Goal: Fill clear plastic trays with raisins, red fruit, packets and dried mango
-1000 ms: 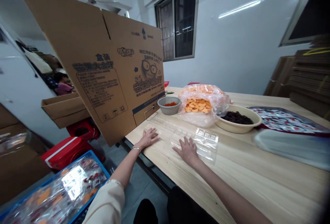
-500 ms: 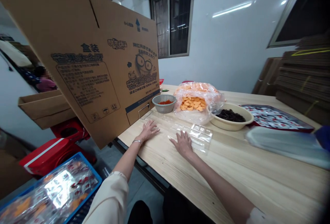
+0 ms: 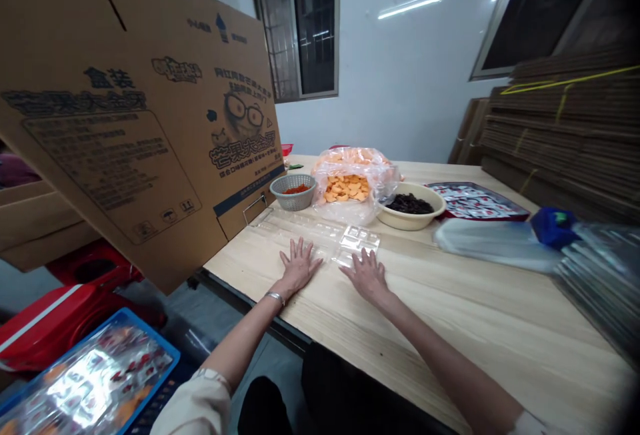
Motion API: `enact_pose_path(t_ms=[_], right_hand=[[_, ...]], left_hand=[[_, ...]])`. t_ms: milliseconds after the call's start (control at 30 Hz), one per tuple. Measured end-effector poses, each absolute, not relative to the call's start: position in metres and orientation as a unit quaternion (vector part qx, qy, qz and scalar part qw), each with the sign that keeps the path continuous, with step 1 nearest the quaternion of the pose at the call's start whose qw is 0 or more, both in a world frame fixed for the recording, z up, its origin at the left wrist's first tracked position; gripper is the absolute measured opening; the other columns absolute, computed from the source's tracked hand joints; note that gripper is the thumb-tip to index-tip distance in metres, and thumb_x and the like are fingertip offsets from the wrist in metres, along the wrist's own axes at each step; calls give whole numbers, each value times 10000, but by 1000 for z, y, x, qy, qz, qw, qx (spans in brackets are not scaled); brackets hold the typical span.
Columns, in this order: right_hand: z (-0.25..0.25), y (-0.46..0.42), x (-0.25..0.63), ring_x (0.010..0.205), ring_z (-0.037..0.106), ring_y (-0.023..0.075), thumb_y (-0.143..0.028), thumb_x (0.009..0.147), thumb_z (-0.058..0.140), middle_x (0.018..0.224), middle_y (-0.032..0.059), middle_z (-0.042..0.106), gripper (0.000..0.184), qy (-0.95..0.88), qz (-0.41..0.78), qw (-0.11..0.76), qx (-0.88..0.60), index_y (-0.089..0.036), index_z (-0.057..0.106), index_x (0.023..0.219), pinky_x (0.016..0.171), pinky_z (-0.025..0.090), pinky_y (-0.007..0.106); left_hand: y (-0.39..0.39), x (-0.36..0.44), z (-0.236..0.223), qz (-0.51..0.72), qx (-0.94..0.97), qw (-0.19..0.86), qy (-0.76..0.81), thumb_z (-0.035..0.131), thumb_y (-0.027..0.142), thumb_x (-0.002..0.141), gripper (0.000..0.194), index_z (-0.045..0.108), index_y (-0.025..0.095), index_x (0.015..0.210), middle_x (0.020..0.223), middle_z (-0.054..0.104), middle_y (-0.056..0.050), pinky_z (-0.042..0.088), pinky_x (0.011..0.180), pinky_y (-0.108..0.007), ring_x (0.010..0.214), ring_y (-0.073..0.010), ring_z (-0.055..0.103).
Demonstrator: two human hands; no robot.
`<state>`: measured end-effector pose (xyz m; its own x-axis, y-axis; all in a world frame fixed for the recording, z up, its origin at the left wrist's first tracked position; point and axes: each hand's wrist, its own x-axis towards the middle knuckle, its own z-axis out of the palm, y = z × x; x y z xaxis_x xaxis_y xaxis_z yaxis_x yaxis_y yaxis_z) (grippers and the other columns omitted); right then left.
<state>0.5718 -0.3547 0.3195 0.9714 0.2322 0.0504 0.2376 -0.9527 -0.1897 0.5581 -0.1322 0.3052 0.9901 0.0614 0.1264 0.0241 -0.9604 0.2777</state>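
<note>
My left hand (image 3: pixel 297 268) reaches over the wooden table with its fingers spread, at the near edge of clear plastic compartment trays (image 3: pixel 361 237). To its right, my right hand (image 3: pixel 368 277) is spread too, its fingertips by the near right part of the same trays. Neither hand holds anything. Beyond the trays stand a grey basket (image 3: pixel 294 201) of small red-orange pieces, a clear bag of orange pieces (image 3: pixel 345 189) and a cream bowl (image 3: pixel 411 221) of dark pieces. The trays are see-through, so their number and exact edges are hard to make out.
A large printed cardboard box (image 3: pixel 200 188) rises at the left. On the right are a tray of small packets (image 3: pixel 475 201), plastic bags (image 3: pixel 495 243) and stacked flat cardboard (image 3: pixel 560 128). A blue crate (image 3: pixel 173 348) of packed goods sits low on the left.
My left hand has moved right, onto the trays' near edge and closer to my right hand. The camera has turned right, bringing a blue object and more clear plastic into view.
</note>
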Motion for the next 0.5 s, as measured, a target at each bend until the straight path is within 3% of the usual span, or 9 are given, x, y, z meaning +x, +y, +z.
enact_pose_path(t_ms=[267,333,433,500], right_hand=[[334,-374,549,1481,148,337,-534,956,485,1592,190,221,648,-227,-31,136,-964,-147,403,1468,1148,207,516],[348,-395,520,1475,178,335,-488,935,559,1576,203,261,634,-246,-83,130,-957,-133,432,1444,1158,202,505],[378,-449,463,1445,265,314,-375,927,611,1540,186,350,505,-239,-183,89,-949,-141,510,1362,1161,220,473],[399,-501,420,1349,406,311,-324,949,576,1430,194,491,387,-157,-211,48,-964,-120,567,1278,1113,296,449]], left_hand=[[-154,550,318,125,982,134,54,357,527,955,611,388,213,1478,1627,141,-158,127,1058,-763,1487,-413,34],[-173,535,323,153,979,131,26,401,479,955,559,427,227,1453,1613,209,-156,140,1086,-727,1487,-390,105],[-200,507,330,157,975,151,-44,427,420,954,511,464,209,1418,1604,220,-180,121,1077,-739,1486,-403,83],[-214,491,332,179,964,178,-87,457,409,943,462,526,212,1356,1581,271,-185,181,1058,-741,1477,-413,127]])
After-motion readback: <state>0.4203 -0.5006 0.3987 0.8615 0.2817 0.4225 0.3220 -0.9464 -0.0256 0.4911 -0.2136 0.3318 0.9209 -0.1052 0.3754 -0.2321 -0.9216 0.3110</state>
